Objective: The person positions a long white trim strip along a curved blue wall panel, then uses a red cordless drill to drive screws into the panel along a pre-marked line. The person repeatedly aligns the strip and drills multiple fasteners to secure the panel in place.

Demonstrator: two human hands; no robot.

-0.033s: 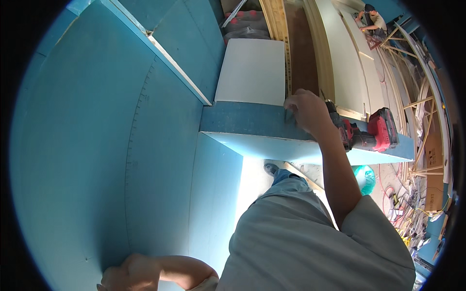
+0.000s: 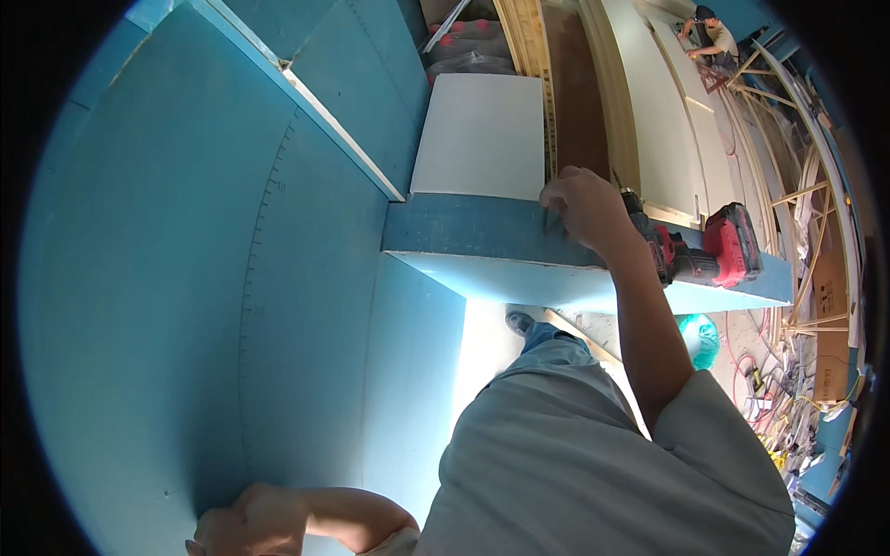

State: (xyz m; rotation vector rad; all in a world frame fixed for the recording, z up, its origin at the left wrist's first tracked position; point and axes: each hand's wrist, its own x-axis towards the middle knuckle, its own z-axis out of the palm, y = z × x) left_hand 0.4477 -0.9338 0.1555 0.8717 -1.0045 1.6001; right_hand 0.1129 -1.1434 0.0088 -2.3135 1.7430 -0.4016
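Note:
My right hand (image 2: pixel 586 208) is over the narrow blue ledge (image 2: pixel 464 222), its fingers bent down together at the far edge. A small dark bit shows under the fingertips, too hidden to name. Just right of this hand a red and black cordless drill (image 2: pixel 691 255) lies on the ledge, partly behind my wrist. At the lower left, my left hand (image 2: pixel 248 524) is curled against the large blue wall board (image 2: pixel 167 306); its fingers are mostly out of sight. Pencilled tick marks (image 2: pixel 250 278) run in a line up that board.
A white panel (image 2: pixel 482 134) and long timber strips (image 2: pixel 533 46) extend beyond the ledge. Far right, a person (image 2: pixel 714 42) works near a wooden frame (image 2: pixel 797 199). Cables and scraps (image 2: pixel 779 398) litter the floor beside a green bag (image 2: pixel 700 341).

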